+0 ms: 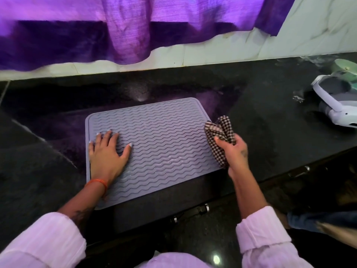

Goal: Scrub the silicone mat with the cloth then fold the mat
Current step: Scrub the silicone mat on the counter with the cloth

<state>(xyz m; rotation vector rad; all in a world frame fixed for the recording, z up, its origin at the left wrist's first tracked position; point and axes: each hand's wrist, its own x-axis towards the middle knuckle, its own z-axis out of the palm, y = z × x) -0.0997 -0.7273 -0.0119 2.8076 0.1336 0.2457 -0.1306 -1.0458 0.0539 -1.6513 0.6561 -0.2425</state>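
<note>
A grey silicone mat (164, 144) with wavy ridges lies flat on the black counter, its near edge at the counter's front. My left hand (107, 151) presses flat on the mat's left part, fingers spread. My right hand (234, 151) grips a bunched brown-and-white checked cloth (218, 132) at the mat's right edge. The cloth stands up from my fist and hangs down below it over the mat's near right corner.
A white and grey appliance (336, 101) with a pale green part sits at the counter's far right. Purple curtains (119, 33) hang over the white tiled wall behind. Drawer handles (202, 208) show below the black counter's (270, 113) front edge.
</note>
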